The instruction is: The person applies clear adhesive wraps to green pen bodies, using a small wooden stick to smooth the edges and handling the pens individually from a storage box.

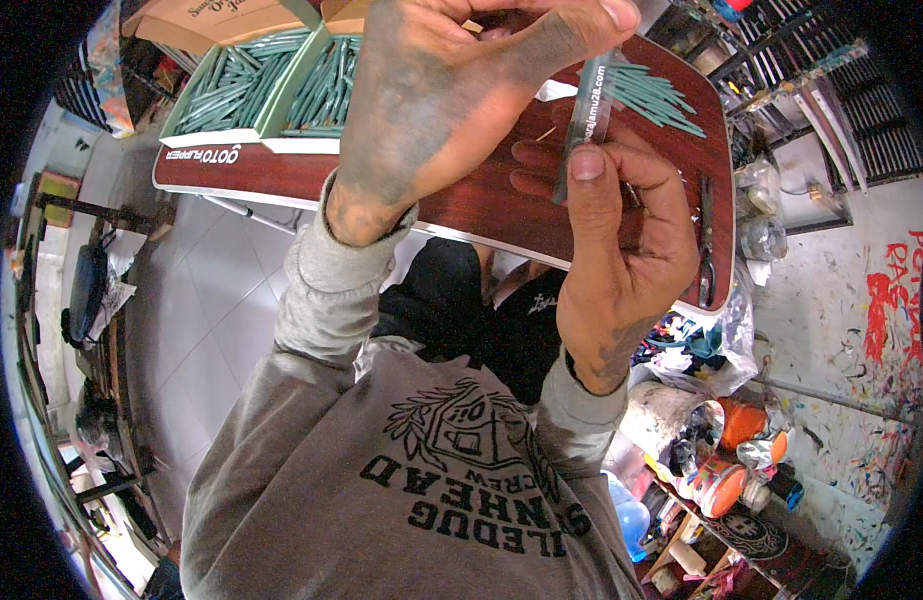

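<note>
Between my two hands, above the table, is a narrow see-through plastic sleeve [594, 100] with white print, tilted slightly. My left hand [452, 100] reaches across the upper middle, its thumb and fingers pinched together at the sleeve's upper end; the grip itself is partly cut off by the picture's top edge. Lower down, my right hand [627, 215] pinches the sleeve between thumb and fingers. Behind the sleeve, a loose bundle of green pencil-like sticks [662, 98] lies fanned out on the dark red tabletop [462, 210].
Two open boxes [272, 143] packed with similar green sticks stand at the table's far left. A dark long-handled tool [707, 240] lies by the right edge. Right of the table are a plastic bag of scraps [697, 345] and a toppled white bucket [672, 425] among paint containers.
</note>
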The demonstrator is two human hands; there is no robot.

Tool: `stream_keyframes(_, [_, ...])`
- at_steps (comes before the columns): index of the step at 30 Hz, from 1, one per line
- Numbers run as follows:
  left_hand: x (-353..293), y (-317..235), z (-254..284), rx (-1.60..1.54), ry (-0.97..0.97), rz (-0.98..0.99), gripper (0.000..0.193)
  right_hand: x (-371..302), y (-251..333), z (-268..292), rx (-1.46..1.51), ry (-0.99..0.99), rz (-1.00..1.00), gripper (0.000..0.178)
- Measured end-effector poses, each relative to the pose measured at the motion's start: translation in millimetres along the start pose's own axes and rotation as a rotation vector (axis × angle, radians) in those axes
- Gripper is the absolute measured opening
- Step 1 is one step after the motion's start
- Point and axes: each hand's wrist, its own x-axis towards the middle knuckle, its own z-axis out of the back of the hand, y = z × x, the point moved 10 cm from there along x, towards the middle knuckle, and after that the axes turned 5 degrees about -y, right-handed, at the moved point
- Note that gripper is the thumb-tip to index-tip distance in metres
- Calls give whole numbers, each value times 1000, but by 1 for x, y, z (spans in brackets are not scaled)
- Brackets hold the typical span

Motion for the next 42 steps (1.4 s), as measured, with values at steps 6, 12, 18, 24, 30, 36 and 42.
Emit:
stream_keyframes(6, [2, -13, -3, 106, 0, 19, 21, 3, 0, 1, -83, 30, -39, 14])
stream_keyframes(12, [3, -15, -6, 100, -19, 39, 21, 4, -4, -1, 17, 44, -113, 14])
stream_keyframes(18, [0, -22, -10, 50, -24, 66, 22, 4, 4, -2, -82, 20, -41, 14])
stream_keyframes(24, [-16, -4, -5, 250, 104, 105, 29, 2, 6, 1, -137, 4, -23, 12])
stream_keyframes(30, [-14, -6, -1, 305, -15, -39, 30, 2, 9, -8, 74, -2, -41, 12])
stream_keyframes(36, [-8, 0, 6, 123, 15, -35, 18, 3, 7, -13, 89, 67, -45, 12])
stream_keyframes(42, [-4, -1, 9, 73, 6, -64, 22, 3, 1, -12, 97, 52, -95, 12])
